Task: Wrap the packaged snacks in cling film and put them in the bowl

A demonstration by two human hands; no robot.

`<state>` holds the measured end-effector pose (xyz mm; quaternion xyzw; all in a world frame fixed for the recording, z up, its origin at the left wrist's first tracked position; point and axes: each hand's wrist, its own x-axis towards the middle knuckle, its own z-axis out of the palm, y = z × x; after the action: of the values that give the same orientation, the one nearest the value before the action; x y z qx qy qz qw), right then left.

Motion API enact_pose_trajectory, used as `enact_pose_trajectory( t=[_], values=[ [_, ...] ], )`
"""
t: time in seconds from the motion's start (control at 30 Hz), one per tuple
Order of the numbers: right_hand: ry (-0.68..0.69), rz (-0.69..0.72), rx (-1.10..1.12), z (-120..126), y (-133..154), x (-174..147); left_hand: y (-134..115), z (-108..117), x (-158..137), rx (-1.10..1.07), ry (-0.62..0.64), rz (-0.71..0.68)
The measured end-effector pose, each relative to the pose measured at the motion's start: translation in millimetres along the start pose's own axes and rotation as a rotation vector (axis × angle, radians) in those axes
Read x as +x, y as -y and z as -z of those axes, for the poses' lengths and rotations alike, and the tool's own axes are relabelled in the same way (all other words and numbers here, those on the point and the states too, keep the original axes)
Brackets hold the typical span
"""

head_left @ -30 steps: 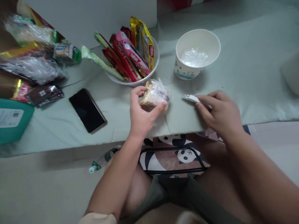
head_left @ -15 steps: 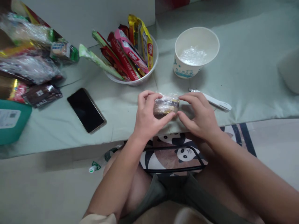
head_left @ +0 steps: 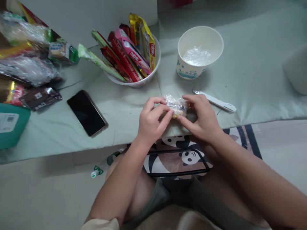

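Note:
A small block wrapped in clear plastic film (head_left: 177, 106), with gold and dark bands showing through, lies at the front of the cloth-covered table between my hands. My left hand (head_left: 153, 118) pinches the film at the block's left end, its thumb and fingers drawn together. Around the right end, my right hand (head_left: 202, 114) grips the block between thumb and fingers. Just beyond my right hand lies a white-handled cutter (head_left: 217, 101). A paper tub (head_left: 187, 68) behind it holds crumpled clear film (head_left: 197, 57).
A clear bowl (head_left: 157, 60) of snack packets stands at the back. The phone (head_left: 87, 113) lies left of my hands. Wrapped packages (head_left: 28, 67) and a green container (head_left: 14, 127) crowd the far left. The table's front edge runs just below my hands.
My left hand has gone from spanning the block's side to pinching the film at its left end. The right hand has closed onto the block, which sits slightly further right.

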<state>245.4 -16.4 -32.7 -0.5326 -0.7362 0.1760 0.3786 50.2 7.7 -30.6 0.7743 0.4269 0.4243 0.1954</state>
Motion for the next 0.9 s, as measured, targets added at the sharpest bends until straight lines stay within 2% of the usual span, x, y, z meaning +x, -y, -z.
enact_pose_trajectory(
  t=[0.23,0.33,0.53,0.63,0.77,0.9],
  values=[
    [0.082,-0.041,-0.032,0,1,-1,-5,-1,1,-0.097,-0.037,-0.117],
    [0.065,-0.05,-0.026,-1,2,-1,-6,-2,0,-0.093,-0.062,-0.176],
    [0.012,-0.04,0.021,-3,2,0,-9,-5,1,-0.102,-0.08,-0.175],
    [0.028,-0.029,0.095,0,2,0,-13,-5,3,-0.164,-0.026,-0.139],
    [0.09,-0.056,0.22,4,4,1,-11,-8,1,-0.297,0.01,-0.026],
    [0.062,-0.076,0.208,3,7,2,-3,-11,-4,-0.474,0.019,0.058]
  ],
)
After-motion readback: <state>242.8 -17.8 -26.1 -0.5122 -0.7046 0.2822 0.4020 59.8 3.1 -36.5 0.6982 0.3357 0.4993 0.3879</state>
